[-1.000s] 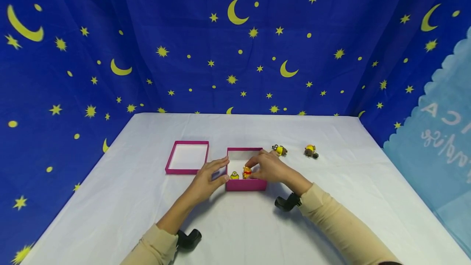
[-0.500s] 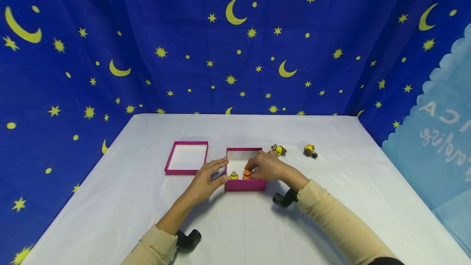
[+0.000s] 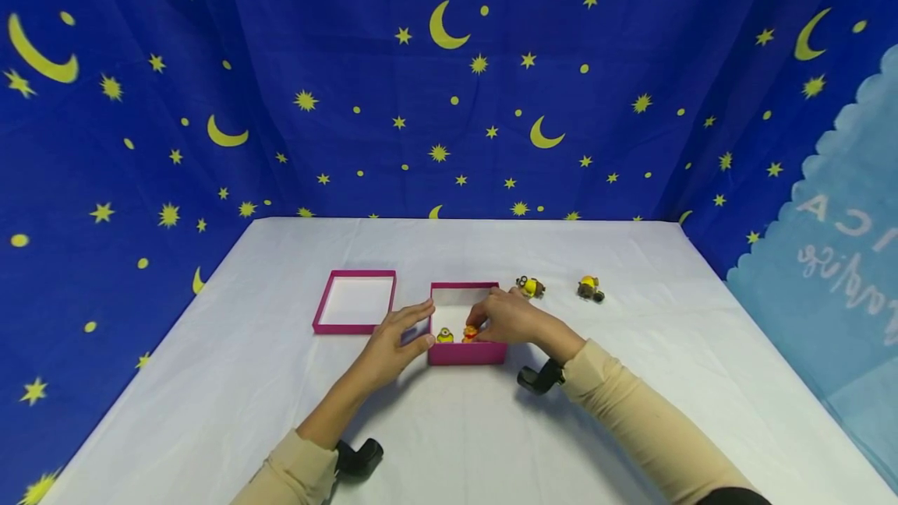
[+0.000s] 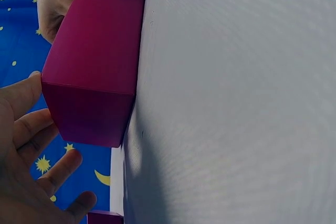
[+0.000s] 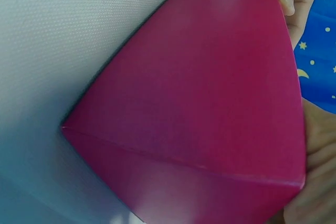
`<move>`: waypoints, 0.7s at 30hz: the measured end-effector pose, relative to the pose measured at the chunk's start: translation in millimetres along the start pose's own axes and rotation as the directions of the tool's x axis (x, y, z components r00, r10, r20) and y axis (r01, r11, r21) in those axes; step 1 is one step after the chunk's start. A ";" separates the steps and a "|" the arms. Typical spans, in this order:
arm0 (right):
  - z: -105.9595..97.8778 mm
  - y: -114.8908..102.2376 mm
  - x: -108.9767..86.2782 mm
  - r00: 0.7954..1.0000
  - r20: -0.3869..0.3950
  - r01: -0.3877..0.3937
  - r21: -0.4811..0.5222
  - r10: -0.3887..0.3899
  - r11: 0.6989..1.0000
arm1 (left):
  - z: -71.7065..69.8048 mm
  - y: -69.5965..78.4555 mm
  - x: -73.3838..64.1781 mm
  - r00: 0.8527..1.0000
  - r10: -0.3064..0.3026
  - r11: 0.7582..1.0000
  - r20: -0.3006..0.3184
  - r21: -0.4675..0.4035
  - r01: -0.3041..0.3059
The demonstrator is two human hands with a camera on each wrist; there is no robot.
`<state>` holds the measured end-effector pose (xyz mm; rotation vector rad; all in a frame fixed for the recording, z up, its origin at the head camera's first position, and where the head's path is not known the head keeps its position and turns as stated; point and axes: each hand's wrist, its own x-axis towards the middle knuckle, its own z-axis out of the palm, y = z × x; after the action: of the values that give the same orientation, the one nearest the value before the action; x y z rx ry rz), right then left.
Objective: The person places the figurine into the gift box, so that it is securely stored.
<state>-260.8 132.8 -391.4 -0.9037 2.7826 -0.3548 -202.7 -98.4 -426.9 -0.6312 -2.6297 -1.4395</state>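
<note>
My right hand (image 3: 515, 316) reaches over the right wall of a magenta box (image 3: 466, 354) with a white inside. Between its thumb and fingers it pinches a small orange-and-red bear figurine (image 3: 469, 332), low in the box by the front wall. To the left of the bear, a yellow one-eyed minion figurine (image 3: 445, 336) is inside the same box. My left hand (image 3: 393, 345) touches the box's left side, thumb and fingertips at the rim, fingers spread. In the right wrist view the box (image 5: 199, 87) hides most of the right hand and the figurines.
A shallow magenta lid (image 3: 354, 329) lies left of the box, white inside up. Behind and right of the box, a minion figurine with goggles (image 3: 531, 287) and another yellow-and-brown figurine (image 3: 590, 288) lie on the white tablecloth (image 3: 449, 443). Blue starry curtains stand behind.
The bear figurine has gone slightly lower into the box with my right hand around it. My left hand keeps its place at the box's left side.
</note>
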 end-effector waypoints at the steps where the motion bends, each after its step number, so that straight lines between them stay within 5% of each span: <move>1: 0.1 0.1 0.0 1.000 0.001 0.001 -0.002 -0.001 1.000 | 0.0 0.0 -0.2 1.000 0.002 1.000 -0.001 0.000 -0.002; 21: 1.5 1.4 -4.0 0.999 -0.030 0.026 0.001 -0.026 1.000 | -1.2 2.2 -0.9 1.000 -0.005 1.000 0.000 -0.002 0.005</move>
<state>-258.0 136.1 -392.8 -0.9432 2.7996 -0.3783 -201.1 -98.7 -424.8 -0.6258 -2.6322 -1.4442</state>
